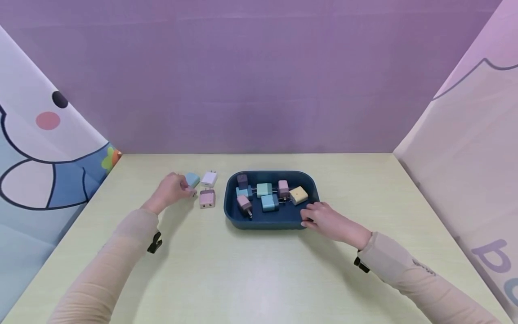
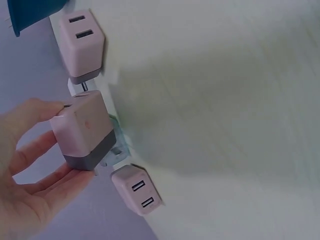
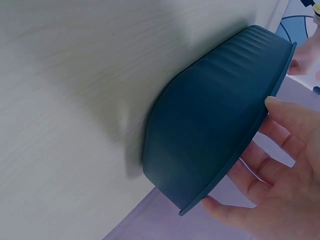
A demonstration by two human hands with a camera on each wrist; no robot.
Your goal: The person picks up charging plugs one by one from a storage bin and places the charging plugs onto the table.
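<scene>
My left hand [image 1: 169, 191] pinches a pink wall charger [image 2: 82, 127] with a grey prong end, thumb on one end and fingers on the other. Close by on the table lie a pink charger [image 1: 207, 198] with two USB ports, a white one [image 1: 209, 179] and a light blue one [image 1: 192, 179]. Another pink charger [image 2: 137, 189] shows in the left wrist view. My right hand [image 1: 328, 221] grips the near right rim of a dark blue tray [image 3: 210, 110], thumb outside and fingers over the edge.
Inside the tray are several chargers, among them a yellow one [image 1: 298, 195], a mint one [image 1: 264, 190], a blue one [image 1: 270, 203] and a dark purple one [image 1: 242, 181]. The pale tabletop [image 1: 251, 274] meets a purple backdrop [image 1: 259, 81], with printed cloth at both sides.
</scene>
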